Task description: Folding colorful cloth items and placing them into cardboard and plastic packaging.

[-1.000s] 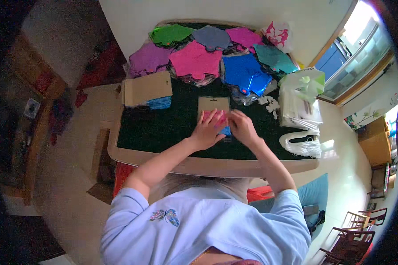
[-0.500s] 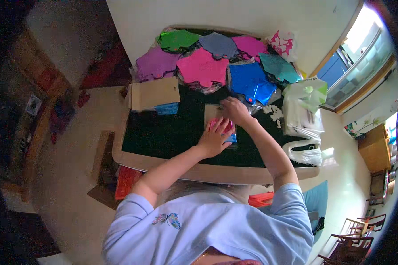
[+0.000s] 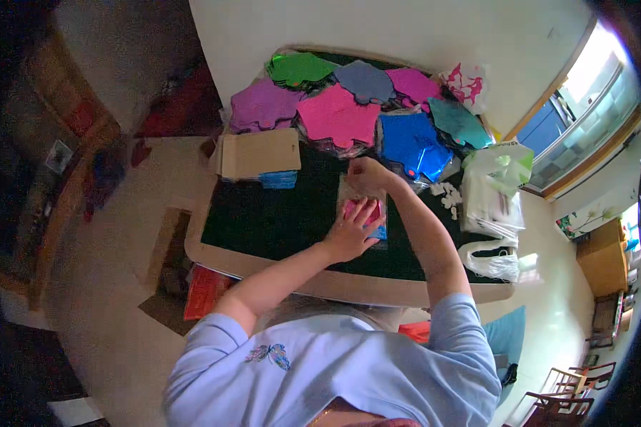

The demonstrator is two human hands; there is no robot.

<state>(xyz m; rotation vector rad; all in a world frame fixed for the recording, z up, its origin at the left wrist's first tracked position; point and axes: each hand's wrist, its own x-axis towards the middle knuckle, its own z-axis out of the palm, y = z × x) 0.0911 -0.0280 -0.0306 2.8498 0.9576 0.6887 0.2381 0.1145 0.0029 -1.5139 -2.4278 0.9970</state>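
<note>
In the middle of the table's dark green top lies a flat clear plastic bag (image 3: 346,193), with a tan card-like backing and a pink piece (image 3: 367,211) showing at it. My left hand (image 3: 350,231) rests flat over the pink piece, fingers spread. A bit of blue (image 3: 379,233) shows beside its fingers. At the far end of the bag, my right hand (image 3: 369,175) has its fingers curled together on the film; the fingertips are partly hidden.
Stacks of bagged shiny shapes line the back: purple (image 3: 263,104), green (image 3: 300,69), grey (image 3: 365,80), pink (image 3: 338,117), blue (image 3: 413,142) and teal (image 3: 459,122). A cardboard box (image 3: 261,153) with blue cards (image 3: 278,179) lies left. White pieces (image 3: 449,196) and plastic bags (image 3: 490,192) sit right.
My right hand has shifted slightly toward the far end of the bag, its fingers more curled. My left hand stays pressed on the pink piece. The whole view has tilted a little.
</note>
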